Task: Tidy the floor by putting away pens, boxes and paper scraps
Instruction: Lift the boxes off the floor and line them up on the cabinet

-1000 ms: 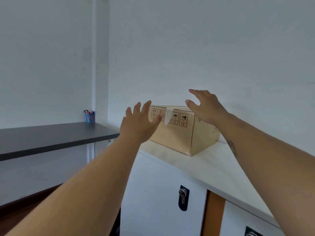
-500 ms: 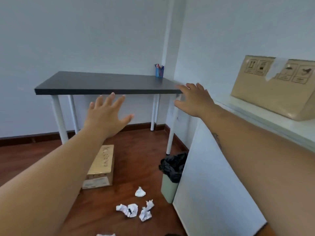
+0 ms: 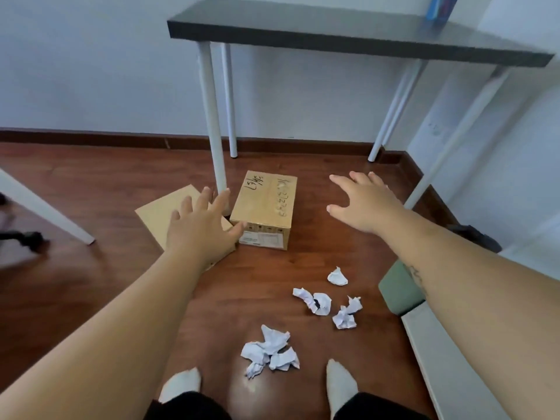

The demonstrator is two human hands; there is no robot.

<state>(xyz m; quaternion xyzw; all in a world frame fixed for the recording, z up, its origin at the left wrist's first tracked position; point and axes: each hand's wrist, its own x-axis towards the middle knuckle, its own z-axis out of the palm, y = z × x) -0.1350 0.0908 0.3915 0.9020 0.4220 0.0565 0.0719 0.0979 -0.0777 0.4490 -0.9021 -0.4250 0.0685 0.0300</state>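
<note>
A small cardboard box (image 3: 266, 204) with handwriting on top lies on the wooden floor by a table leg. A flat cardboard piece (image 3: 157, 213) lies to its left, partly under my left hand (image 3: 203, 225). That hand hovers open just left of the box. My right hand (image 3: 363, 204) is open in the air to the right of the box. Several crumpled paper scraps (image 3: 269, 350) lie near my feet, with more paper balls (image 3: 318, 301) to the right. A blue pen cup (image 3: 438, 7) stands on the desk.
A dark desk (image 3: 333, 28) with white legs (image 3: 212, 116) stands against the wall. A green bin (image 3: 398, 289) with a black liner sits at the right beside a white cabinet (image 3: 448, 359). Another white table leg (image 3: 45, 213) slants in at the left.
My view swung from the box on the cabinet top down to the floor. Both open hands have lowered toward the small box on the floor.
</note>
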